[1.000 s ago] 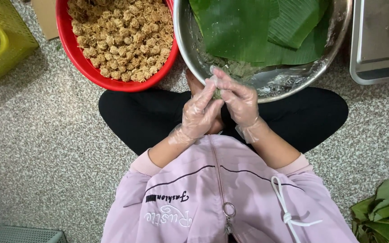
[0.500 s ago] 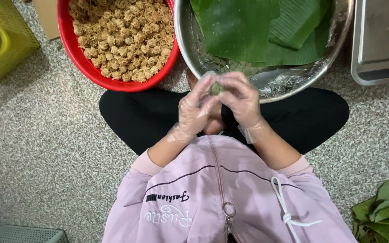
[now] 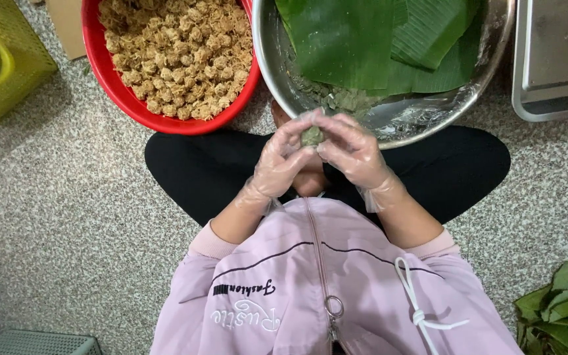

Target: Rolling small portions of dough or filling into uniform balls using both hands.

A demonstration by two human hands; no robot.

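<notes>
A small greenish dough lump (image 3: 311, 135) is pinched between the fingertips of both hands, just in front of the steel bowl. My left hand (image 3: 283, 161) and my right hand (image 3: 352, 152) wear thin clear plastic gloves and close around the lump from either side. Above them stands a steel bowl (image 3: 492, 62) lined with large green banana leaves (image 3: 356, 39), with green dough residue near its front. A red basin (image 3: 133, 102) to the left holds several small brownish filling balls (image 3: 179, 49).
I sit cross-legged on a speckled stone floor in black trousers and a pink zip jacket. A yellow-green basket (image 3: 11, 66) is far left, a metal tray (image 3: 555, 59) far right, a pile of green leaves (image 3: 563, 309) at bottom right, a grey crate (image 3: 41, 343) at bottom left.
The fingers have shifted around the dough lump, which now shows between the fingertips. Hands stay in the same spot in front of the bowl.
</notes>
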